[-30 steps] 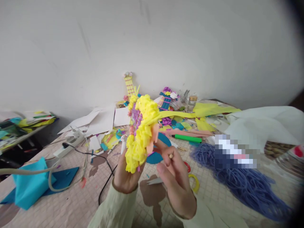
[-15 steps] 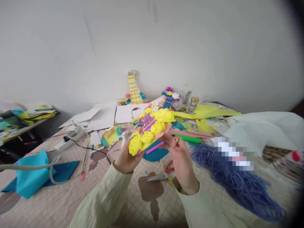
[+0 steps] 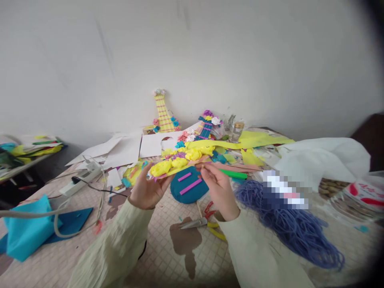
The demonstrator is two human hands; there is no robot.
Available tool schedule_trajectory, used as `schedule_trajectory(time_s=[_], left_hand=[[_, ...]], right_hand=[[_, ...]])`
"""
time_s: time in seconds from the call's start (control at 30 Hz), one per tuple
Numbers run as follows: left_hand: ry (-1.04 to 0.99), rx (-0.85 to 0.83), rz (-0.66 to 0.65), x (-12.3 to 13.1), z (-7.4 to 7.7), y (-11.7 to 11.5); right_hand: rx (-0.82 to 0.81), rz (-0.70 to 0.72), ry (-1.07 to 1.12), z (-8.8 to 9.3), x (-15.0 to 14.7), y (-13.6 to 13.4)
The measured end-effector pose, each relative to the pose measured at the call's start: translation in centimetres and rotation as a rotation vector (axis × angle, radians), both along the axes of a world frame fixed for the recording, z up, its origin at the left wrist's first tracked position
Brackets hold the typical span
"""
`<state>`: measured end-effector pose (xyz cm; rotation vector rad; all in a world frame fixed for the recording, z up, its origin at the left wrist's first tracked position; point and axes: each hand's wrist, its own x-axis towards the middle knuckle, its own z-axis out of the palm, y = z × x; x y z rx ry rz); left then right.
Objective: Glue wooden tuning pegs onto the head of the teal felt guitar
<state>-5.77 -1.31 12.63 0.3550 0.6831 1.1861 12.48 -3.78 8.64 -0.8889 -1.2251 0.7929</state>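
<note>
Both hands meet over the middle of the frame: the left hand (image 3: 146,190) grips the near left end of a yellow-flowered piece (image 3: 179,162), thumb below and fingers behind, while the right hand (image 3: 219,192) has its thumb and fingertips drawn together at the piece's right-hand edge; whether they pinch that edge or some small thing is too fine to tell. Raised above the surface (image 3: 159,244) and tipped nearly edge-on, the piece partly overlaps the view of a blue disc (image 3: 188,196) with two purple strips (image 3: 191,187) on it. Work on the underside or rim seems to be the step in hand, with the left hand as support and the right doing the fine handling. That would call for a steady left grip clear of the petals and a light, exact right-hand touch. Scissors (image 3: 195,223) lie lower centre, near the right wrist.
</note>
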Motion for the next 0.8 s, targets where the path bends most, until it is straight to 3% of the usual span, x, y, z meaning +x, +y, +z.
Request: schedule_trajectory(time_s=[0.27, 0.43, 0.6, 0.8], left_hand=[[-0.041, 0.010, -0.021, -0.8, 1.9, 0.7], [-0.004, 0.042, -0.005, -1.1, 2.3, 1.1], [0.027, 0.074, 0.022, -0.8, 2.0, 0.8], [0.018, 0.062, 0.007, -0.5, 0.7, -0.5]], right_hand=[[0.022, -0.134, 0.042, 0.8, -0.6, 2.4], [0.031, -0.121, 0.043, 1.3, -0.8, 3.3], [0.059, -0.113, -0.018, 0.8, -1.0, 2.7], [0.010, -0.109, -0.024, -1.4, -1.2, 0.9]])
